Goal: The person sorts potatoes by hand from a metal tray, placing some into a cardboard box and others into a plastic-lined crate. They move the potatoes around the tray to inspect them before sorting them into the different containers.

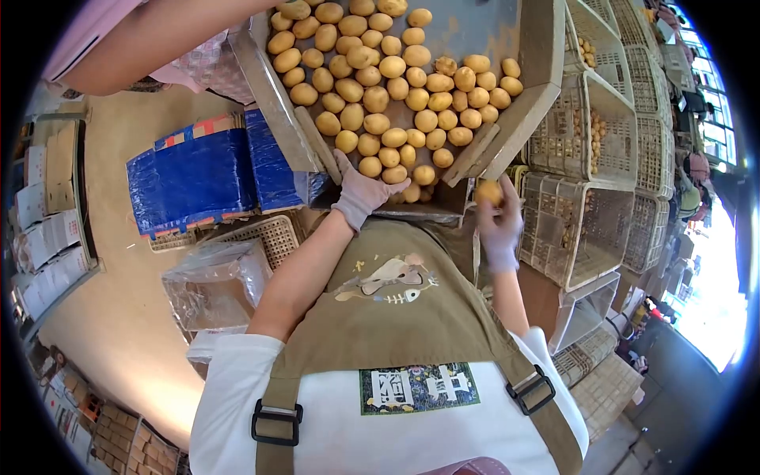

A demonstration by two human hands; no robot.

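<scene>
Many round yellow potatoes (376, 99) lie on a grey sorting tray (475, 24) with raised side boards that narrow towards me. My left hand (364, 192), in a pale glove, rests at the tray's narrow mouth, fingers apart, the thumb stretched towards the lowest potatoes; nothing shows in its grip. Several potatoes sit lower, in the shadowed gap beside that thumb. To the right, outside the board, my right hand (500, 226) wears a similar glove and holds one potato (489, 192) at its fingertips. This hand is slightly blurred.
Another person's arm (158, 39) reaches across the upper left. Stacked plastic crates (554, 229), some with potatoes inside, line the right. A blue-wrapped box (194, 178) and a clear-wrapped carton (218, 285) stand left. Cartons (51, 245) fill shelving at the far left.
</scene>
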